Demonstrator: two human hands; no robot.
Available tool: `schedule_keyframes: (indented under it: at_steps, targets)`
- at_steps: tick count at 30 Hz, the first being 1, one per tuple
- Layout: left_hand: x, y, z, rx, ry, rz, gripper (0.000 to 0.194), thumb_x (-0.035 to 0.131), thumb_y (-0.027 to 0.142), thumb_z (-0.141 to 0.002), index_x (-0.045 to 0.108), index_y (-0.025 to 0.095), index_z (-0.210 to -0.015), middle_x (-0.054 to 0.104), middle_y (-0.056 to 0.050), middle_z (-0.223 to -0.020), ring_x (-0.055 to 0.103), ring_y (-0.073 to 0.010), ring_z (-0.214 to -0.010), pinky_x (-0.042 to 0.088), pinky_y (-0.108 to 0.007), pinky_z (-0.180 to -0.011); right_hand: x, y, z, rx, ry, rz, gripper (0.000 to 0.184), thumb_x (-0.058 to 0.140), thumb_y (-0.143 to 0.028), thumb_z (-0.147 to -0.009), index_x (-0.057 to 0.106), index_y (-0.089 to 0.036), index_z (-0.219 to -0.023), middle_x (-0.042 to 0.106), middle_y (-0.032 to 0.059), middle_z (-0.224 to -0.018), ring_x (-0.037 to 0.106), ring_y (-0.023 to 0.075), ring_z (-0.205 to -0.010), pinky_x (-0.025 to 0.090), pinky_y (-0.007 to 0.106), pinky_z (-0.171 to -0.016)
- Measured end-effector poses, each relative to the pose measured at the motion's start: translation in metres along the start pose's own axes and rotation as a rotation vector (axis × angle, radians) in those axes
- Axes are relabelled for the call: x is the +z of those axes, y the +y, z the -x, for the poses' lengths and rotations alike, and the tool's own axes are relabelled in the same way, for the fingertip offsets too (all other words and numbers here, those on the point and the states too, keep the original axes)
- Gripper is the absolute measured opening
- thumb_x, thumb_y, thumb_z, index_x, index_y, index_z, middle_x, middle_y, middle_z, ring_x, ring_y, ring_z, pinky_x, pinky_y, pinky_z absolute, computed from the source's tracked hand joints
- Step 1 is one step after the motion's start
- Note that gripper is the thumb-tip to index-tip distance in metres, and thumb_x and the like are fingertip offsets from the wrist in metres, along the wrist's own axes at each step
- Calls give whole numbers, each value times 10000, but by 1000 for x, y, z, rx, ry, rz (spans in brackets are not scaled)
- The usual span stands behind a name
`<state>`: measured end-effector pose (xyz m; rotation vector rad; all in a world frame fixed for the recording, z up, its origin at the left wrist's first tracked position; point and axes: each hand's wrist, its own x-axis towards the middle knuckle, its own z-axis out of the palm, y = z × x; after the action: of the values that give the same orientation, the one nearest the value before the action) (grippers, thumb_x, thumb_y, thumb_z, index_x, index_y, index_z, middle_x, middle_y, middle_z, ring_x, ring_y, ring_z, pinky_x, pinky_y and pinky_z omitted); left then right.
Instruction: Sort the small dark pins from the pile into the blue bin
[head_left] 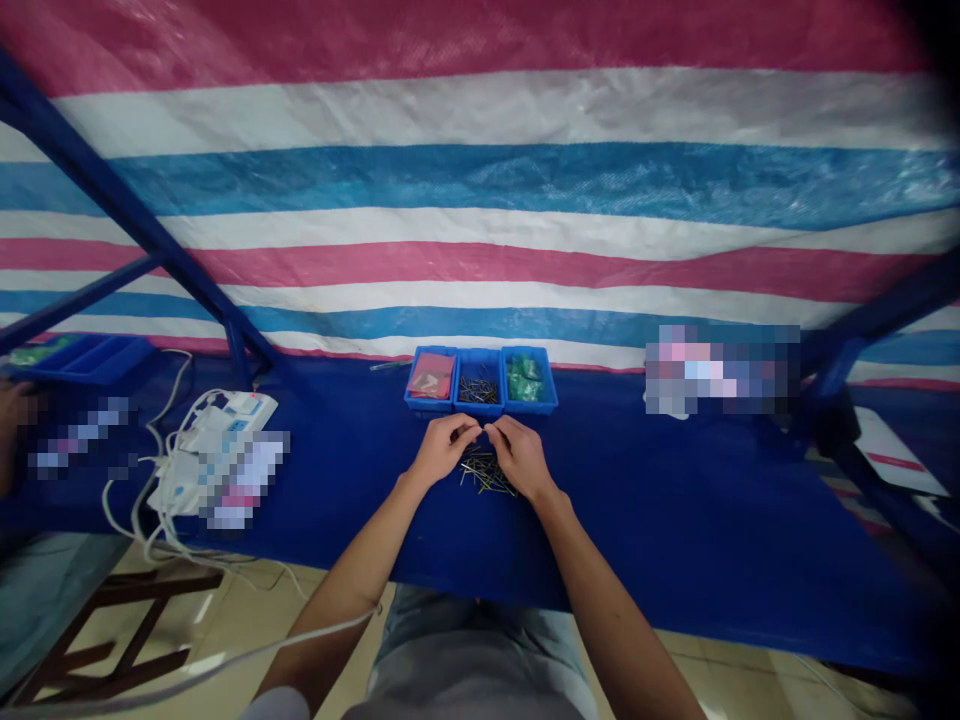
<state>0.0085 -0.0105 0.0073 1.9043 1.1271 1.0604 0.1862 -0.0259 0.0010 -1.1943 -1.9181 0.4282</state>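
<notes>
Pinched fingertips hide their detail

Whether the left hand [442, 449] and right hand [523, 458] hold anything is too small to tell. The right hand covers part of the pile of thin pieces [484, 472]. Pixel blocks hide items beside the white power strip [252, 408] and on the tabletop's [637, 520] right. The left edge cuts off another person's hand [13, 415], partly blurred.

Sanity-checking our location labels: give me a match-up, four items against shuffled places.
1. Green packets
2. Loose metal pin pile
3. White power strip
4. Pink-red material

A. Left part of the blue tabletop
B. Left-hand blue bin
C. Between the left hand and the right hand
D. Right-hand blue bin

Pairs: 1-D, 2-C, 3-A, 4-B
</notes>
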Motion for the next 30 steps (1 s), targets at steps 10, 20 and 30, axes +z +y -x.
schedule_keyframes:
  at_steps: [10, 20, 30]
  targets:
    - [-2, -1, 0, -64, -35, 26, 337, 509, 431, -967, 630, 147, -831, 654, -11, -706, 550, -119, -617, 402, -214, -611, 2, 0, 0, 13, 92, -141, 200, 514, -296, -991, 684, -221, -920, 666, 50, -888, 623, 174, -789, 484, 286, -719]
    - [-1, -3, 0, -58, -39, 31, 338, 491, 441, -973, 631, 155, -862, 655, -12, -708, 556, -119, -617, 418, -217, -612, 0, 0, 0, 11, 148, -170, 183, 546, -288, -967, 714, -226, -933, 681, 53, -901, 639, 174, -781, 510, 297, -700]
    - [-3, 0, 0, -66, -28, 53, 366, 479, 457, -977, 620, 152, -834, 649, -12, -703, 545, -113, -592, 421, -215, -611, -2, 1, 0, 37, 150, -159, 126, 584, -276, -948, 698, -225, -964, 666, 42, -916, 588, 144, -672, 480, 275, -634]
